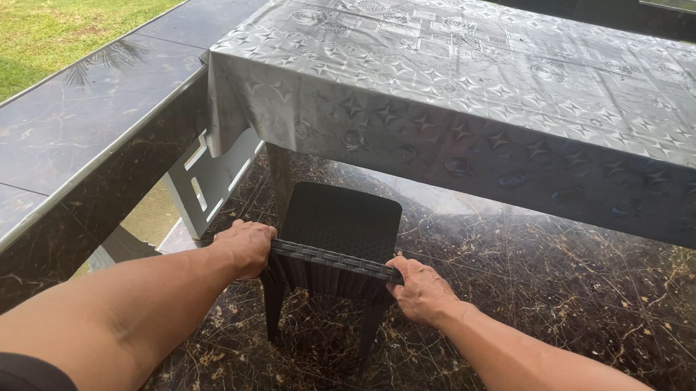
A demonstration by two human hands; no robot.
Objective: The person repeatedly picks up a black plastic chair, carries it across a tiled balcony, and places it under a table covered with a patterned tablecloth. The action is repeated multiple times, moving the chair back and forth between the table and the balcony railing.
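Both bare forearms reach forward from the bottom edge, and each hand closes on the top rail of a black chair (pixel 335 249). The left hand (pixel 246 245) has its grip wrapped tight around the rail's left end, fingers curled under and out of sight, knuckles up. The right hand (pixel 421 290) is clamped on the rail's right end the same way, thumb lying along the near side. The rail has a woven, wicker-like texture; the chair looks to be moulded plastic, with a finely perforated square seat and straight dark legs.

The chair stands on a glossy floor (pixel 574 299) of dark brown stone veined with gold and cream, which mirrors the light. Its seat sits partly under the near edge of the worktop, at that edge's left end.

The worktop is draped in a silvery-grey plastic cloth (pixel 475 89) embossed with four-pointed stars and circles; the cloth hangs down over the front edge, and one slim dark leg shows beneath it.

At left runs a low wall (pixel 59 137) faced and capped in the same polished dark stone. A pale grey flat panel (pixel 211 179) with rectangular cut-outs leans between the wall and the worktop's corner. Beyond the wall lies green grass (pixel 38 1)
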